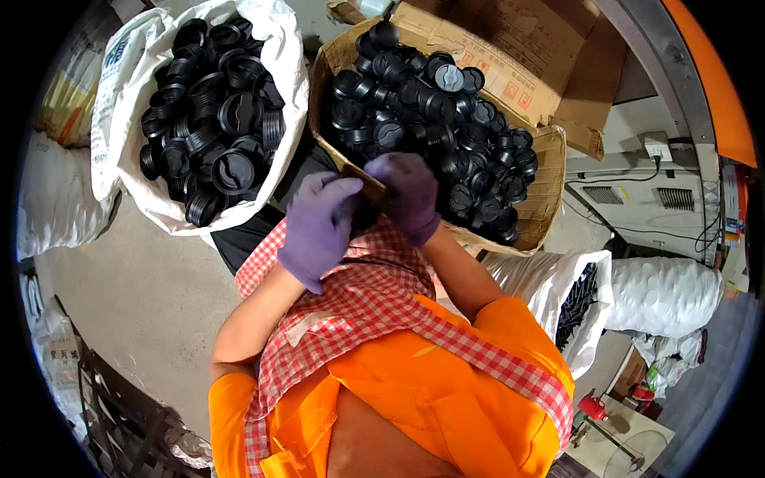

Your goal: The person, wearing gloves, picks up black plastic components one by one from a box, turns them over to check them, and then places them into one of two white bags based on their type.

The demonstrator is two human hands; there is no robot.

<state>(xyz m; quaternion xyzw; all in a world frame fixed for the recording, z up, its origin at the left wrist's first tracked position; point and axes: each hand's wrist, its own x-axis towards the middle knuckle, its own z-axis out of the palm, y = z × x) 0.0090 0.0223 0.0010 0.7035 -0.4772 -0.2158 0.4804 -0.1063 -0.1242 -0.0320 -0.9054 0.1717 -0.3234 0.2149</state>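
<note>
My left hand (317, 227), in a purple glove, is curled in front of my lap at the near-left corner of a cardboard box (550, 179). Its fingers close on something dark that I cannot make out. Close beside it, my right hand (406, 195), gloved the same way, is bent into a closed shape with its fingertips hidden. Round black plastic caps (438, 107) with ribbed sides fill the box beyond my hands. One cap has a grey face (449, 77). More black caps (235, 171) heap up in a white woven sack (291, 88) to the left.
Opened box flaps (494, 56) lean at the back. To the right, a white sack (590, 350) holds small dark pieces, next to another bulging white sack (665, 295). A grey machine panel (637, 195) with vents and a cable stands farther right. Metal frames (127, 414) are at lower left.
</note>
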